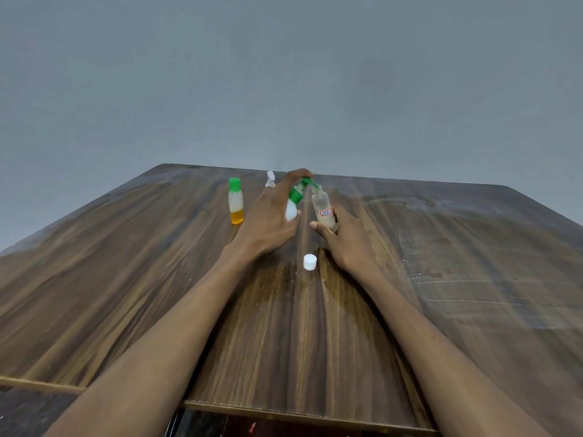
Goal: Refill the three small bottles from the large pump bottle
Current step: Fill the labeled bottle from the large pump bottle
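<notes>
Pump bottle tipped over a little open bottle, both hands busy on the wooden table point(473, 263)

The left hand point(268, 216) is wrapped around the white pump bottle point(291, 209), one finger up on its green pump head point(303, 183), and the bottle leans right so the spout sits right at the mouth of the clear labelled bottle point(323, 208). The right hand point(342, 238) grips that small bottle just right of the pump bottle; there's pale liquid low inside it. Its white cap point(309, 262) lies on the table nearer me than the pump bottle. Left of the pump bottle stands a green-capped bottle point(235, 201) with orange liquid, and just behind the pump bottle peeks a white-topped bottle point(270, 179), mostly hidden.
</notes>
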